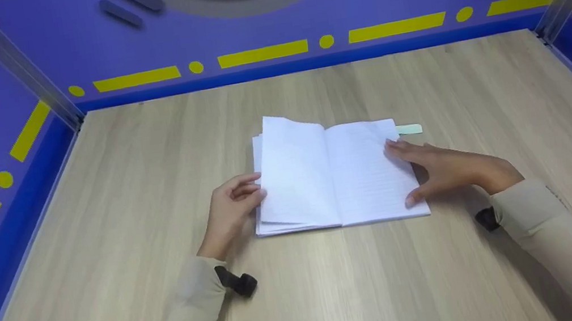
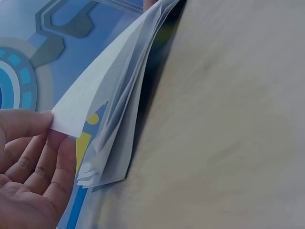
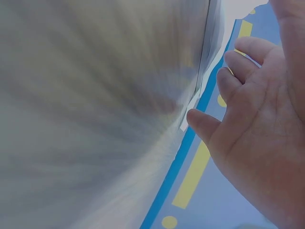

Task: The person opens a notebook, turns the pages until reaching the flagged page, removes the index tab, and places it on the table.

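Observation:
A notebook lies spread on the table, its right page faintly lined. On its left side a white page is lifted, tilted over the pages beneath. My left hand pinches that page's outer edge between thumb and fingers; in the left wrist view the raised page stands apart from several leaves fanned below it. With fingers spread, my right hand rests at the right page's outer edge, thumb near the lower corner. A pale green tab sticks out beyond that page, above the right fingertips.
The wood-grain table surrounds the notebook on every side. Blue panels with yellow marks stand along its back, left and right edges. Each wrist wears a black strap mount over a beige sleeve.

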The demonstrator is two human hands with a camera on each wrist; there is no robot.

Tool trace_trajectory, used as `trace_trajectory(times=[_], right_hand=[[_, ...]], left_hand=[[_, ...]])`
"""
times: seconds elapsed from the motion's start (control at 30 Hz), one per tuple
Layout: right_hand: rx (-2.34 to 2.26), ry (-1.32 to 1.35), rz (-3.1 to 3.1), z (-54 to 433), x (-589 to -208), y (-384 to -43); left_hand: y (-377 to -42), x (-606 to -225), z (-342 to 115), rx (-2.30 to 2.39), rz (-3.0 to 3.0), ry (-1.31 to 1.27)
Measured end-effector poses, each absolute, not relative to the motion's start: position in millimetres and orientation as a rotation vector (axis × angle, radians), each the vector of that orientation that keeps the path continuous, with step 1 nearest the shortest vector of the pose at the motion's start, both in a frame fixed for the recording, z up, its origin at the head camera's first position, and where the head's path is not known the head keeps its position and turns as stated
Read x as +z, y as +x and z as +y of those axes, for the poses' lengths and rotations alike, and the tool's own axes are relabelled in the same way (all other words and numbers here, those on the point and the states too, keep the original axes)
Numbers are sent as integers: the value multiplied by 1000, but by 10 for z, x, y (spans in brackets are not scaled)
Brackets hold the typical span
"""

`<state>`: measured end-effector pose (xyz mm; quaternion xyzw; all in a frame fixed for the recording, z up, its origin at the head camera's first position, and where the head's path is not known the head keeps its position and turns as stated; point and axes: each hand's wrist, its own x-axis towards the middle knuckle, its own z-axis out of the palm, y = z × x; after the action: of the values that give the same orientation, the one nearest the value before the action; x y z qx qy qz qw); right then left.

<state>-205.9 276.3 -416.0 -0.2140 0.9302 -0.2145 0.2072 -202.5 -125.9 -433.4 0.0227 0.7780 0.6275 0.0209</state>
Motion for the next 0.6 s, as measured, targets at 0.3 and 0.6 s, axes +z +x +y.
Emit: trace_trajectory(times=[0.3,0.6], right_hand=[[-586,-563,2592,2746,-4178,-2051],[-588,-572,2587,2735,-4196,-2026]], left_hand=[[-2010,-4400,-1318,1833,2443,-45],[-2010,-4474,-1348,1809,2386,-136]])
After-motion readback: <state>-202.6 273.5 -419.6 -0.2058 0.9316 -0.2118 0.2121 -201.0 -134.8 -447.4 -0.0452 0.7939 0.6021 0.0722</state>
